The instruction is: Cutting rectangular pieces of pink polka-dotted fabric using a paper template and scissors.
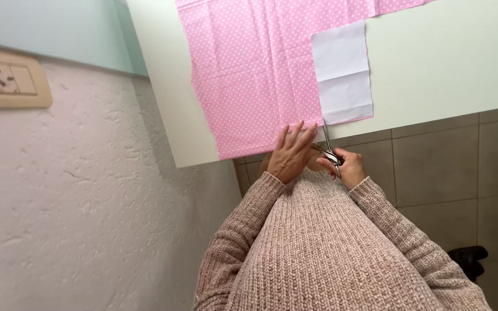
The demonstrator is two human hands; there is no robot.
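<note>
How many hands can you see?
2. The left hand lies flat on the pink dotted cloth at the table's edge. The right hand is beside it, holding scissors that point at the white paper.

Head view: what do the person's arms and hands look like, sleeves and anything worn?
Both arms wear long sleeves of a chunky, ribbed knit sweater in dusty pink-beige, with ribbed cuffs ending at the wrists. The left hand and right hand are bare: no gloves, and no rings, watch or bracelet can be made out at this size.
</note>
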